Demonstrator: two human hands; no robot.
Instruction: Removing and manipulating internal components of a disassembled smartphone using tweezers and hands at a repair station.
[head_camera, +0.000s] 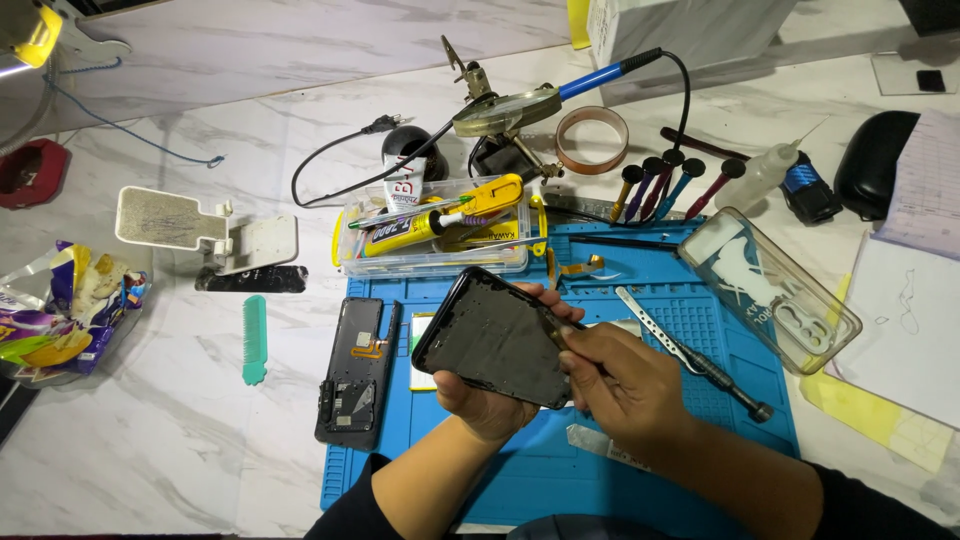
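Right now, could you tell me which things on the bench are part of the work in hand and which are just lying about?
In hand: phone, held by left hand; thin tool in right hand; blue mat.

Lying about: green comb, snack bag, tape roll, clear case.

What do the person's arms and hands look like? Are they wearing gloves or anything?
No gloves. Both the left hand and the right hand are bare, and no rings or watch show. The forearms are bare too, with dark sleeves pushed up near the elbows.
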